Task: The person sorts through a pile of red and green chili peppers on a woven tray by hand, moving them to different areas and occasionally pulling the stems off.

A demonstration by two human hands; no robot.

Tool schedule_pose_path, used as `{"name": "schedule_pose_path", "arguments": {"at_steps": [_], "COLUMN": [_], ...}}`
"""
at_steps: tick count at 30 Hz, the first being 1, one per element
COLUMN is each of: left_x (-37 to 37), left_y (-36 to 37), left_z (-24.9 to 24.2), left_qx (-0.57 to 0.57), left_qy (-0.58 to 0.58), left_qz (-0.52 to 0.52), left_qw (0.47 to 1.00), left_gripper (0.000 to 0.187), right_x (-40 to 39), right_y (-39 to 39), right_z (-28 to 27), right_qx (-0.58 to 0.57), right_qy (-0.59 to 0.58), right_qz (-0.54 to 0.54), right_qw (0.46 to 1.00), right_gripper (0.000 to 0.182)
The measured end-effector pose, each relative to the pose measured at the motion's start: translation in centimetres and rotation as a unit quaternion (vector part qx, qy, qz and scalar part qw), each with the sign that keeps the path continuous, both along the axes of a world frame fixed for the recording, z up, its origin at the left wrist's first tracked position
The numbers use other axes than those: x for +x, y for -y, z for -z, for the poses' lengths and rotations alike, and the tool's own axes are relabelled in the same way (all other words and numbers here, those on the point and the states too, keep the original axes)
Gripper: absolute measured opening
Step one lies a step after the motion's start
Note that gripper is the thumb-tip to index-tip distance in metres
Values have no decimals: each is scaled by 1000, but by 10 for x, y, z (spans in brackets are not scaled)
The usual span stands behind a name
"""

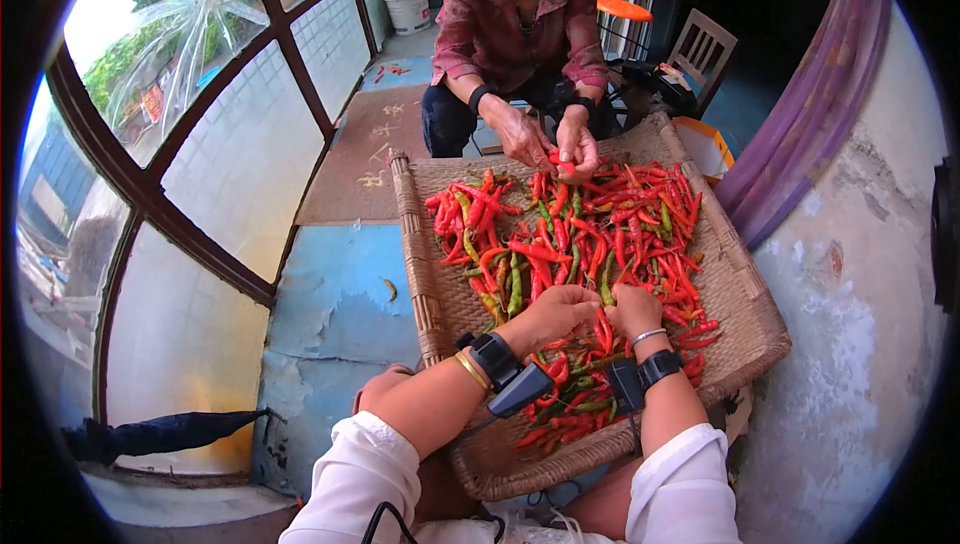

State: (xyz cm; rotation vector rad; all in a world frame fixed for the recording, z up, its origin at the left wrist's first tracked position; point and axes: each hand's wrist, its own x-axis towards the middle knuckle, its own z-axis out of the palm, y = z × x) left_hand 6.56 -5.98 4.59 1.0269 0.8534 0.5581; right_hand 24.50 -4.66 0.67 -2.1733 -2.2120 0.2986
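Observation:
Over the near half of a woven tray (428, 304), my left hand (556, 314) and my right hand (634, 312) come close together with bent, closed fingers. A red chili pepper (603, 332) shows at the fingertips between them, and both hands seem to pinch it. My fingers partly hide the grip. Just beyond my hands, a green chili pepper (607, 278) lies among the others. Many red chili peppers (650, 219), mixed with some green and yellowish ones, cover the tray. Both my wrists wear bands with dark devices.
Across the tray sits a person (520, 34), both hands (550, 144) on a red pepper. A glass-paned partition (230, 174) runs along the left; a worn wall (840, 274) and purple curtain (810, 114) are on the right. A folded umbrella (170, 434) lies lower left.

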Motion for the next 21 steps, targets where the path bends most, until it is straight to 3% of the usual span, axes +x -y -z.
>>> {"name": "schedule_pose_path", "arguments": {"at_steps": [4,6,7,9,12,15,18,20,21], "left_x": [5,6,5,3,1,-4,-6,-8,-9], "left_y": [5,4,4,1,-7,-9,-6,-6,-6], "left_z": [13,14,16,18,19,12,-4,-6,-8], "left_qx": [70,188,187,375,433,393,381,378,375], "left_qy": [-40,-145,-144,-242,-272,-215,-225,-202,-180], "left_qz": [16,-4,-6,-15,-39,20,25,25,28], "left_qw": [997,971,972,895,858,894,897,903,909], "left_gripper": [22,27,27,30,29,27,26,26,26], "right_x": [-4,-10,-15,-23,-28,-24,-14,-9,-8], "right_y": [6,8,10,11,13,18,21,22,24], "right_z": [1,-12,-19,-27,-43,-46,-55,-62,-69], "right_qx": [-33,-43,-54,-38,-43,-64,-48,-146,-146], "right_qy": [-6,-28,-52,-94,-162,-234,-319,-498,-497], "right_qz": [-24,-31,-38,-49,-71,-77,-92,-22,-22], "right_qw": [999,998,996,994,983,967,942,854,855], "right_gripper": [24,23,22,23,25,25,21,15,15]}}
